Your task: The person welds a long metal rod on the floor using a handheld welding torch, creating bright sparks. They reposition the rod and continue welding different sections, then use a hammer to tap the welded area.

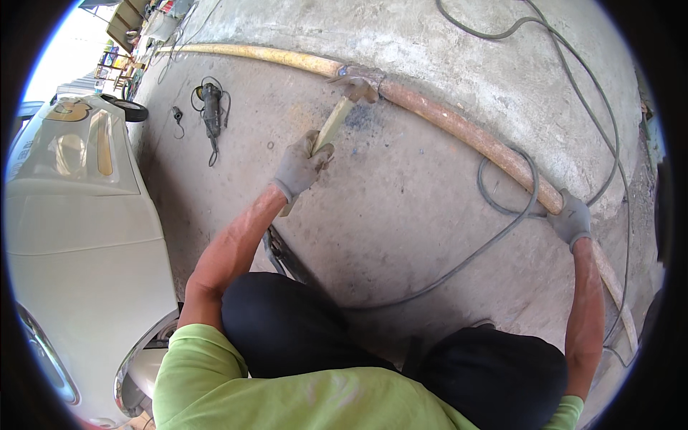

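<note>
My left hand [303, 163], in a grey work glove, is closed round the pale handle of a claw hammer [332, 130]. The hammer's rusty head lies over the edge of a metal collar [368, 74] on a long pole; I cannot tell whether the two touch. A worn reddish-brown length of the pole [459, 127] runs right from the collar, and a yellow length [272, 56] runs left. My right hand [572, 217], also gloved, is wrapped round the pole near its right part. Beyond that hand a thinner pale length goes on toward me.
An angle grinder [211, 109] lies on the concrete floor with its cord beside it. A black cable [459, 269] loops under the pole and across the floor. A pale car [86, 236] stands close on my left. A rough concrete slab [430, 50] borders the pole's far side.
</note>
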The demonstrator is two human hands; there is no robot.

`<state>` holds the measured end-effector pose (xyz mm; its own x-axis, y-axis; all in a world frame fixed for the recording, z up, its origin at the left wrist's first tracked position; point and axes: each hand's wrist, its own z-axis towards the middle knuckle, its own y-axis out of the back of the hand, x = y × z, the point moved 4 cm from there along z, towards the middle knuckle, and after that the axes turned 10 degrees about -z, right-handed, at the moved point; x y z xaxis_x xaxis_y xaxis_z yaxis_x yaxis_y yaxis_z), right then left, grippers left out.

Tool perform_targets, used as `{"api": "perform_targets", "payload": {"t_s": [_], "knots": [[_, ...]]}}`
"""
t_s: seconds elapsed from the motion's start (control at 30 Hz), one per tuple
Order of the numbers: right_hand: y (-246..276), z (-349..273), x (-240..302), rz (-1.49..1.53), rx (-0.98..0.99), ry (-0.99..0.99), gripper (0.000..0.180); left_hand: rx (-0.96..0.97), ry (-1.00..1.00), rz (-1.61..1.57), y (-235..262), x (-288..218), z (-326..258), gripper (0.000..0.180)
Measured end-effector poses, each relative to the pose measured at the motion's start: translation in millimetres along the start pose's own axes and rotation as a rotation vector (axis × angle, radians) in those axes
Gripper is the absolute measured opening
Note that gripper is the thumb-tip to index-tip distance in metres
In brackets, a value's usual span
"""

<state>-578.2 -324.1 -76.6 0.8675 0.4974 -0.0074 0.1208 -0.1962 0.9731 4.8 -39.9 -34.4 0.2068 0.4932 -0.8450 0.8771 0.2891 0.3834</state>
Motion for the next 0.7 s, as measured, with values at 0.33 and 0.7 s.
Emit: {"api": "perform_targets", "payload": {"t_s": [0.33, 0.7], "knots": [[7, 0, 9, -0.001, 0.008, -0.002, 0.048, 0.607, 0.527, -0.307, -79, 95, -159, 0.03], [-5, 6, 1, -0.007, 0.018, 0.035, 0.046, -0.664, 0.549, 0.15, 66, 205, -249, 0.038]]}}
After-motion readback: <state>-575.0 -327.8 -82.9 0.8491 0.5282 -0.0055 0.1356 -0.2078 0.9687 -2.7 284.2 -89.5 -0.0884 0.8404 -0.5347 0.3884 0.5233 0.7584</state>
